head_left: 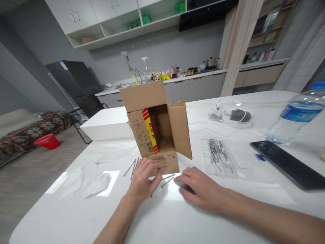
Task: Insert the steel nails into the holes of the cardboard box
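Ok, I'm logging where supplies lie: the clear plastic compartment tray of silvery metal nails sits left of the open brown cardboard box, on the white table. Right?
Not quite: in the head view, the clear plastic tray sits right of the brown cardboard box, not left.

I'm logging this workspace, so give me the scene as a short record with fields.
Box: cardboard box, open toward the camera, yellow-and-red tape at left of the opening
Left hand: left hand at the box's lower flap; whether it holds anything is unclear
Right hand: right hand beside loose nails, thumb and fingers apart
Case: clear case right of the box, containing metal pieces
Farther right: dark phone, water bottle with blue cap
Surface: white table
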`<action>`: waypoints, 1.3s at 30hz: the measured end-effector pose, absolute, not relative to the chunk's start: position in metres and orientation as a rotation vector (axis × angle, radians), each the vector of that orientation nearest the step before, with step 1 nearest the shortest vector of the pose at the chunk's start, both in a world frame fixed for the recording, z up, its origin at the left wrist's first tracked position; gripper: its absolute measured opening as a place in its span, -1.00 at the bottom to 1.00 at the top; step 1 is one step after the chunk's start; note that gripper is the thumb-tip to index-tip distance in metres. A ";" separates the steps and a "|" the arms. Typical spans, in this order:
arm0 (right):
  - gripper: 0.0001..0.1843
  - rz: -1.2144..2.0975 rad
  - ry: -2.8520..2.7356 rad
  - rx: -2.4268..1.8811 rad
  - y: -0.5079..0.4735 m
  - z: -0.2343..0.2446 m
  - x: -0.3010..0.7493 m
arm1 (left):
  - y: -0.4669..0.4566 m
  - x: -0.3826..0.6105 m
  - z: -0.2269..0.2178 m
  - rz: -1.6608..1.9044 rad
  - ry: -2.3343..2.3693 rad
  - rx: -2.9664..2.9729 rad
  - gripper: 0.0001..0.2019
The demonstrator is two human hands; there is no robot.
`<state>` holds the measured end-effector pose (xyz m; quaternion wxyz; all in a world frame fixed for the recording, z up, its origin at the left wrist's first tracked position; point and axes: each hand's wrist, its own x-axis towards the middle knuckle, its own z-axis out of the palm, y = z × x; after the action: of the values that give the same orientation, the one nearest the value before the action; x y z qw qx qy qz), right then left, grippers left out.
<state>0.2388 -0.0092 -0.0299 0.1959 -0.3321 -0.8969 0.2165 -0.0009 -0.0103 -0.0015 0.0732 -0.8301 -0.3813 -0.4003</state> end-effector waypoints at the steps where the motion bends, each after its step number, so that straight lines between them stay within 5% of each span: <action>1: -0.84 0.605 -2.516 -0.932 -0.009 -0.030 0.239 | -0.011 0.000 -0.002 -1.180 -1.140 -2.526 -0.83; 24: -0.79 0.615 -2.531 -0.934 -0.009 -0.026 0.239 | -0.009 -0.004 -0.017 -0.673 -1.245 -2.804 -0.87; 39: -0.80 0.615 -2.529 -0.936 -0.010 -0.028 0.240 | -0.006 -0.001 -0.020 -0.775 -1.275 -2.696 -0.89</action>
<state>0.2398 -0.0102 -0.0276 0.1870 -0.3324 -0.8983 0.2184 -0.0012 -0.0058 -0.0200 0.0302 -0.8745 -0.4136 -0.2515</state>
